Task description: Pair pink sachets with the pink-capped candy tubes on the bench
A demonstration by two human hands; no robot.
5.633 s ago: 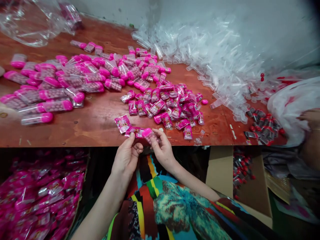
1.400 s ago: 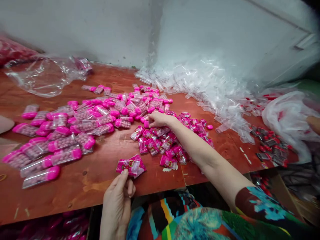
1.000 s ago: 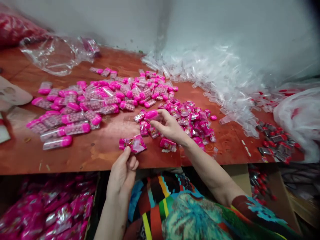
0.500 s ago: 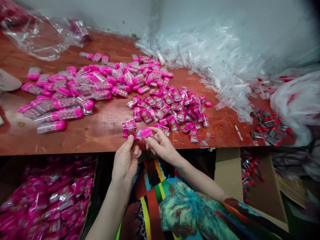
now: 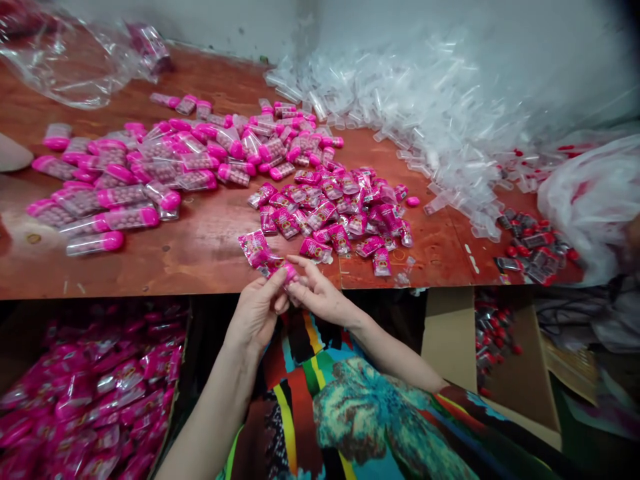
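While earlier apart, left hand (image 5: 257, 310) pinching pink packets (image 5: 256, 248), right hand (image 5: 319, 295) pressing pink-capped tube (image 5: 289, 271) in

No legible text on the pink sachets (image 5: 320, 217)

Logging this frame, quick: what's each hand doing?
Left hand: closed on a pink sachet.
Right hand: closed on a pink-capped tube at the sachet's end.
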